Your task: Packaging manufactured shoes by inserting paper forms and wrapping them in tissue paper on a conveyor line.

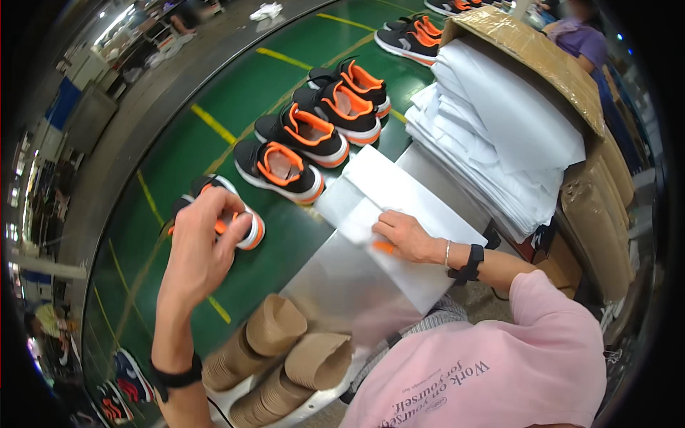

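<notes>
My left hand (196, 250) is closed on the collar of a black sneaker (254, 230) with orange lining and a white and orange sole. The hand hides much of that shoe. My right hand (408, 237) has its fingers curled on white paper (428, 214) that lies over a metal surface (328, 282). A small orange patch (383, 247) shows under its fingers; I cannot tell what it is. The paper at the fingertips is blurred. Farther along stand several matching black and orange sneakers (285, 171) in a row.
A green belt (171, 143) with yellow marks carries the shoes. At the right, a cardboard box (528, 57) lies behind a thick stack of white paper (492, 135). Nested brown cardboard forms (275, 328) stand near my left forearm. Another person in purple (581, 39) is at the far right.
</notes>
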Tool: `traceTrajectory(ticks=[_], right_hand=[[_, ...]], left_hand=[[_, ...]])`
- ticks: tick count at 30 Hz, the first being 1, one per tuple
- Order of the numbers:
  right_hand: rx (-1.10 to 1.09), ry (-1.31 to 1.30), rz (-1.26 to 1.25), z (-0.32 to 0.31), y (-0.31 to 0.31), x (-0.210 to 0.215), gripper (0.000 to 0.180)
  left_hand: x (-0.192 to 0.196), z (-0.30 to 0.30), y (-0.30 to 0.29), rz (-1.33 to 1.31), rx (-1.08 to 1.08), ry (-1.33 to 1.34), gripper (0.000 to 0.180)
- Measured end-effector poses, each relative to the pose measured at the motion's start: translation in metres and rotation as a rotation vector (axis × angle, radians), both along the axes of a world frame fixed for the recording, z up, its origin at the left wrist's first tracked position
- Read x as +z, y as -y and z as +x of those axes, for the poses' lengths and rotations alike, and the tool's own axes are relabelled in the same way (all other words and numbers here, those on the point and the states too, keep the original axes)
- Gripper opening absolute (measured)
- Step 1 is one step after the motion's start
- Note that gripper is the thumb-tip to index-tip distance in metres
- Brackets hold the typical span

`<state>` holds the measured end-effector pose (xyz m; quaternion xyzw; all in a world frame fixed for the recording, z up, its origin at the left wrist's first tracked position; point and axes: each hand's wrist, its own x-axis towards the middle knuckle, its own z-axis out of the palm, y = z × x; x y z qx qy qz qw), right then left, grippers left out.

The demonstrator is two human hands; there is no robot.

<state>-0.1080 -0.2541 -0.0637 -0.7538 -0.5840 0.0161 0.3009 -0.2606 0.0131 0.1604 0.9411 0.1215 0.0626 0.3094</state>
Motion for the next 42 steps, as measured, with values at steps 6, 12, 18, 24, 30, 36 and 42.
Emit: traceTrajectory(ticks=[6,12,18,24,30,36,42], right_hand=[[0.009,-0.925,0.056,-0.004,0.006,0.003,0.005],[0.179,-1.295,0.07,-0.066,0.003,0.032,0.006],[0.561,-1.156,-0.007,-0.142,-0.005,0.077,0.01],[0.534,-0.904,0.184,-0.174,-0.018,0.081,0.004],[0.32,-1.593,0.324,-0.099,-0.026,0.036,0.004],[0.659,-1.766,0.516,-0.066,-0.015,0.089,0.033],[0.591,-1.659,0.626,-0.053,-0.058,0.11,0.038]], left_hand=[[0.022,-0.119,0.088,-0.007,-0.342,-0.221,0.057],[-0.06,-0.178,0.154,0.216,-0.03,-0.131,0.073],[-0.089,-0.174,0.167,0.273,0.26,0.124,0.075],[-0.084,-0.168,0.17,0.257,0.324,0.183,0.087],[-0.093,-0.169,0.156,0.357,0.303,0.159,0.091],[-0.075,-0.119,0.171,-0.624,0.306,0.308,0.091],[-0.055,-0.113,0.179,-0.684,0.691,0.524,0.028]])
